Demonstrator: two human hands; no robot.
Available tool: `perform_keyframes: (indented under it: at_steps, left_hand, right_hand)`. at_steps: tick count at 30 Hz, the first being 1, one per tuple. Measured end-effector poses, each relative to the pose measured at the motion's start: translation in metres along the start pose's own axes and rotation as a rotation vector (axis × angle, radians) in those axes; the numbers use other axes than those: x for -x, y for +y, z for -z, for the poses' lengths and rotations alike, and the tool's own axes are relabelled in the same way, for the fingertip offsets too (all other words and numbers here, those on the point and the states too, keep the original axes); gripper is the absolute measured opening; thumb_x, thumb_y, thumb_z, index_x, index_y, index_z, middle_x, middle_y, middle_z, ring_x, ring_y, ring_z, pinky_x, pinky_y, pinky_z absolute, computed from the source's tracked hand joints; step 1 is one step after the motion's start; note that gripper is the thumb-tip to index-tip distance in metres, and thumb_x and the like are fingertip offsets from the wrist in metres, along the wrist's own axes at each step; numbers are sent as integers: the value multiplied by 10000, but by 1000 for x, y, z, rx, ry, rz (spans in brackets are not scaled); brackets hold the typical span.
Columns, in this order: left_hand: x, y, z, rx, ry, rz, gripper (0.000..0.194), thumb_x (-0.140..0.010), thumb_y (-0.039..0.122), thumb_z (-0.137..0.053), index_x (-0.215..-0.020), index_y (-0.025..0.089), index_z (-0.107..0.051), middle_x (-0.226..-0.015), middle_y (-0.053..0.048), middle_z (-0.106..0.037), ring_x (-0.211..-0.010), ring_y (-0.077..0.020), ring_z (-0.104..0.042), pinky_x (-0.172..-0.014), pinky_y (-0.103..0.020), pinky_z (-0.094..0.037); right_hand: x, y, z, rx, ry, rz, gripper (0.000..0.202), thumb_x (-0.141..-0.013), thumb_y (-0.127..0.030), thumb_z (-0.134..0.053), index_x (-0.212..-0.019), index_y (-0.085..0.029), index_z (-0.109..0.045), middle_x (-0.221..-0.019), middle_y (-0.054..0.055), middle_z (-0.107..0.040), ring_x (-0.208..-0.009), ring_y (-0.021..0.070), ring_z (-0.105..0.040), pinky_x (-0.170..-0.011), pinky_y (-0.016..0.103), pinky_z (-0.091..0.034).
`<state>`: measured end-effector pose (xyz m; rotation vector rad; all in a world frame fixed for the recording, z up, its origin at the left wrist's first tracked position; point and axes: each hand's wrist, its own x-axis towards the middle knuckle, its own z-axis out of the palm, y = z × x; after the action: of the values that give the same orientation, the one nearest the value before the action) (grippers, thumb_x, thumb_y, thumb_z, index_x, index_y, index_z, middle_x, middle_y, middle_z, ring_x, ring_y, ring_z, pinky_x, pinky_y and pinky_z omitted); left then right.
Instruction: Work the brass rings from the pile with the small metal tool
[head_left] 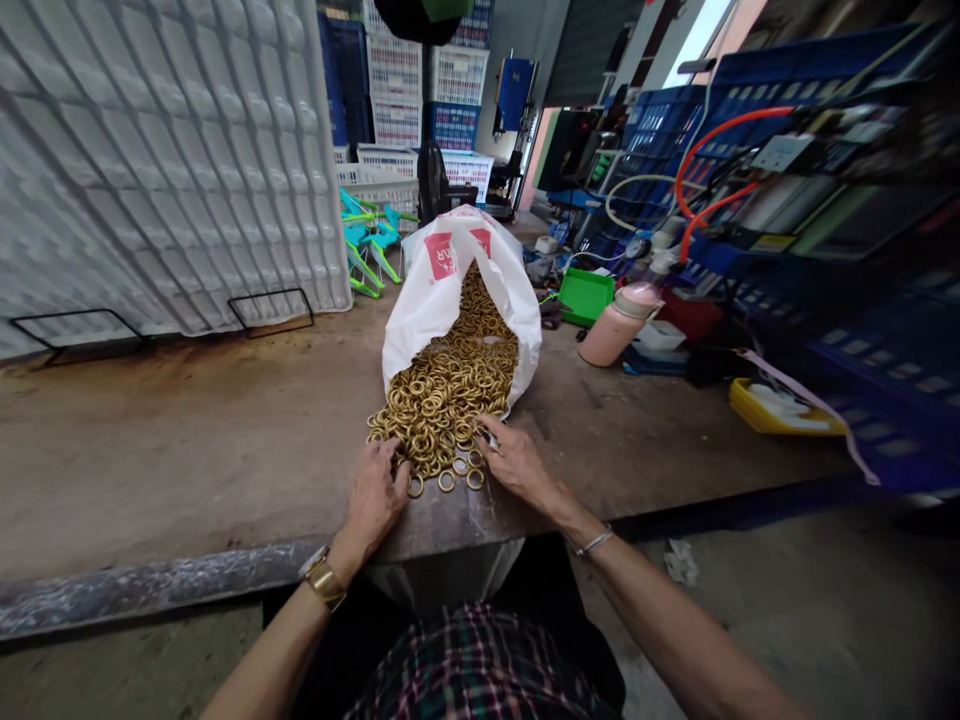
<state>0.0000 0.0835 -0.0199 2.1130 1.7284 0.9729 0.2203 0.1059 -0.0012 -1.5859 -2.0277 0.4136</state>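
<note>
A white plastic bag with red print lies on the table, its mouth towards me. Many brass-coloured rings spill out of it in a heap near the table's front edge. At the left side of the heap is my left hand, fingers bent against the rings, the fingertips partly hidden; whether it holds one is not clear. My right hand rests at the heap's right side, with thumb and fingers curled at some rings; what lies between the fingertips is too small to make out.
White ribbed trays stand upright on the left in black wire stands. To the right are a pink bottle, a green tray and a yellow tray. Green and blue hangers lie behind; stacked crates rise at the back.
</note>
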Motion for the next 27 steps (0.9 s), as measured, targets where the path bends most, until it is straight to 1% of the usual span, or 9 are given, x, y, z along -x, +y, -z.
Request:
perform_keyframes:
  at_steps: [3,6,8,11,14,17,19,23,27]
  left_hand:
    - [-5,-1,-2,45,24,-20,257,-767,204,-514,-1017,151,-547,-947,-92,-565,-925,-224,-541,-831,-377,-460]
    - [-8,-2,-4,102,68,-15,259,-751,204,-528,-1002,150,-556,-934,-86,-562,-830,-204,-557,-790,-375,-471]
    - [-8,-2,-5,154,112,35,297,-753,214,-525,-1043,149,-542,-972,-88,-544,-700,-161,-552,-732,-360,-485]
    - [-1,-2,-2,239,200,158,345,-768,230,-508,-1101,141,-517,-1039,-96,-498,-561,-96,-497,-642,-320,-486]
    - [9,5,6,251,296,224,333,-757,244,-521,-1075,144,-538,-962,-69,-502,-590,-105,-488,-636,-304,-467]
    - [23,24,14,272,347,248,303,-739,273,-549,-1017,155,-565,-795,-21,-503,-633,-130,-479,-650,-293,-444]
    - [33,41,16,416,266,334,264,-745,288,-544,-974,161,-570,-745,-5,-508,-600,-116,-474,-599,-257,-431]
    - [49,71,8,802,-47,582,268,-736,332,-542,-945,164,-526,-599,53,-469,-445,-72,-414,-428,-189,-352]
    - [53,81,3,938,-207,689,348,-721,404,-552,-964,166,-477,-529,85,-445,-368,-62,-366,-362,-177,-314]
  right_hand:
    - [23,9,5,-87,-20,-127,237,-822,-225,-429,-1001,-170,-573,-887,35,-670,-749,142,-611,-666,231,-433]
    - [39,2,4,-21,-85,-186,185,-812,-281,-466,-904,-179,-591,-794,29,-664,-709,155,-602,-628,238,-404]
    - [44,-7,1,90,-119,-185,201,-809,-334,-492,-922,-193,-580,-811,35,-662,-736,174,-602,-624,248,-384]
    - [45,-20,-2,222,-146,-160,217,-806,-357,-510,-965,-214,-546,-930,44,-651,-806,185,-596,-633,253,-358]
    - [43,-23,-3,264,-192,-155,194,-816,-347,-500,-964,-225,-526,-933,36,-647,-810,178,-594,-617,248,-331]
    - [42,-19,-4,267,-225,-176,213,-812,-352,-497,-979,-220,-509,-862,32,-650,-747,177,-594,-585,246,-306]
    - [42,-16,-5,234,-231,-172,192,-809,-316,-491,-971,-213,-504,-804,26,-642,-699,170,-585,-571,241,-296]
    - [46,-17,-7,-31,-180,-108,90,-813,-256,-447,-867,-200,-492,-695,1,-576,-618,136,-529,-569,223,-321]
    - [49,-34,-8,-379,-93,-61,147,-847,-314,-387,-785,-197,-450,-666,-22,-493,-590,107,-464,-566,206,-353]
